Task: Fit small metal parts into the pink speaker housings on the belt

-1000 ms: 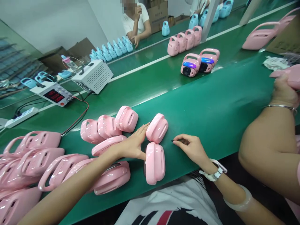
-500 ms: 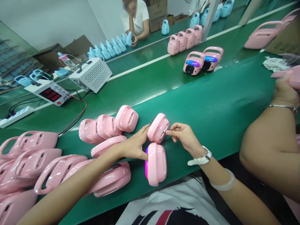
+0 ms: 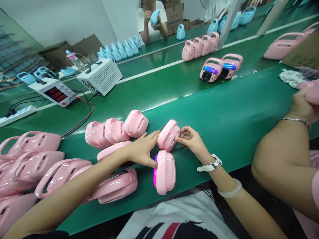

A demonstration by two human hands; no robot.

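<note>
My left hand (image 3: 143, 147) has its fingers stretched and spread. Its fingertips rest against a pink portable speaker (image 3: 170, 134) with a carry handle, and its thumb touches the front of a second pink speaker (image 3: 165, 174), which glows purple on that side. Both stand close together on the green mat. At the right side of the upper speaker, my right hand (image 3: 189, 139) is closed in a pinch, fingertips against the casing near its slot. Whatever small thing is between them is hidden.
Several pink speakers (image 3: 48, 166) crowd the left. Behind stand a power supply (image 3: 53, 93) with red digits and a grey vented box (image 3: 101, 78). Two lit pink speakers (image 3: 209, 70) stand farther back. A co-worker's arm (image 3: 284, 156) is close on the right; another person (image 3: 153, 25) sits opposite.
My right fingertips have moved in against the upper speaker, and the small silvery piece seen at them before no longer shows. The person opposite now holds up a blue speaker. The view shifted slightly.
</note>
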